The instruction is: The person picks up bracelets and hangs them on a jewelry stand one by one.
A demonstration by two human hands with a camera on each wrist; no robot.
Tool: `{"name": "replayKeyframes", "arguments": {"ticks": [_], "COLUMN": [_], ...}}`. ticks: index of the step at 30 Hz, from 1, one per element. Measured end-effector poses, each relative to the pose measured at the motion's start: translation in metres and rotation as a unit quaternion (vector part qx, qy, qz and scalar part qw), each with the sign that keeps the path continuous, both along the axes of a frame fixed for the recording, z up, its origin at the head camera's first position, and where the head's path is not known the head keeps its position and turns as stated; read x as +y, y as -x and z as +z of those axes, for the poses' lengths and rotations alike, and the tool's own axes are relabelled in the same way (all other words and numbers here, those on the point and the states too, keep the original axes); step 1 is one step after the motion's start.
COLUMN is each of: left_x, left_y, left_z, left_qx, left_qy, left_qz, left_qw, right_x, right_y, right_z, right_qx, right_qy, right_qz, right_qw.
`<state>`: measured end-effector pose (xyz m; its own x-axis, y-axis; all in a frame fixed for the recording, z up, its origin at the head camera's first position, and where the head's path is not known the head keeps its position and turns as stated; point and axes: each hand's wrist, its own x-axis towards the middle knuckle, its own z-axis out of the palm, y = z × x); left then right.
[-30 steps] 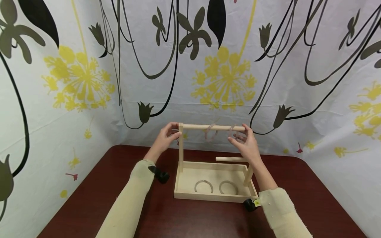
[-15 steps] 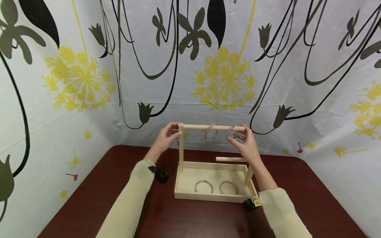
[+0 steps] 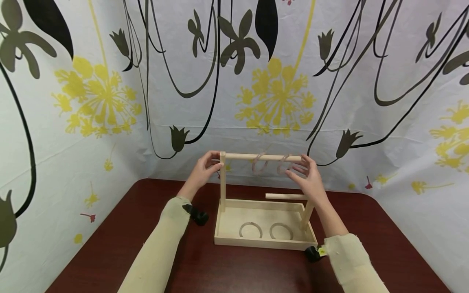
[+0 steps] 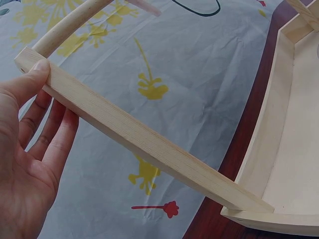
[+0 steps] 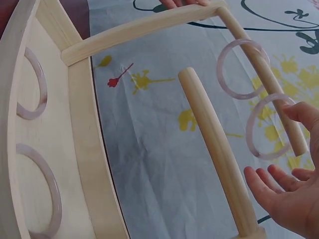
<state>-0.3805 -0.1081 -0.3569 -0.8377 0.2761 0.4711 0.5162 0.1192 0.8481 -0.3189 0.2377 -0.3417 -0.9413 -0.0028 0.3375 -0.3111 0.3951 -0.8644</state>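
Right hand [image 3: 311,179] is easing outward: its thumb was sitting by the outer ring [image 5: 250,129] half a second ago and is now standing apart from it in the head view, with the fingers loosely spread and apparently holding nothing. Up by the bar's free end, fingers are overlapping the wood; whether they are touching it, I cannot tell. Left hand [image 3: 203,171] is pinching the top of the tall post [image 4: 139,132], thumb on one face and fingers behind, probably steadying the stand. On the near side, one loose ring [image 5: 43,89] and another loose ring [image 5: 57,204] are lying side by side in the shallow tray [image 3: 256,242], which is resting on the bench [image 3: 205,268]. At the tray's right end the short post [image 3: 307,215] is carrying the low bar [image 3: 283,196]. Higher up, the outer ring is hanging around the upper bar [image 3: 239,156] near its free end, while the inner ring [image 5: 221,69] is hanging closer to the tall post, the two apart. With the hand backing off, the outer ring seems to be staying up unaided, so its handling is likely finishing. Behind everything, a flowered cloth [image 3: 234,110] is hanging.
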Motion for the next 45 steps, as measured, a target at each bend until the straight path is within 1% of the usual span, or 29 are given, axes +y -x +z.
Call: {"name": "replayKeyframes", "arguments": {"ticks": [8,16,20,24,27,32,39,45], "left_x": [-0.001,-0.001,-0.001,-0.001,-0.001,0.000,0.003,0.003], "left_y": [-0.002,-0.003,-0.003,-0.003,-0.004,-0.005,-0.002,-0.003], "left_z": [-0.001,-0.002,-0.002,-0.003,-0.002,-0.003,-0.004,-0.001], "left_qx": [-0.012,-0.008,-0.008,-0.005,-0.006,-0.005,0.001,-0.005], "left_qy": [0.003,0.005,0.001,0.006,0.008,0.005,0.003,-0.010], "left_qz": [0.004,0.007,0.003,0.004,0.006,0.007,0.006,0.012], "left_qw": [0.9999,0.9999,1.0000,1.0000,0.9999,1.0000,1.0000,0.9999], "right_x": [0.011,0.023,0.031,0.041,0.047,0.059,0.076,0.080], "right_y": [-0.003,-0.010,-0.012,-0.015,-0.018,-0.024,-0.032,-0.033], "right_z": [-0.002,-0.004,-0.008,-0.014,-0.019,-0.029,-0.047,-0.060], "right_qx": [0.004,0.006,0.027,0.051,0.068,0.094,0.084,0.086], "right_qy": [-0.013,-0.029,-0.041,-0.072,-0.086,-0.083,-0.072,-0.087], "right_qz": [-0.014,-0.017,-0.005,0.011,0.029,0.058,0.089,0.094], "right_qw": [0.9998,0.9994,0.9988,0.9960,0.9935,0.9904,0.9898,0.9880]}}
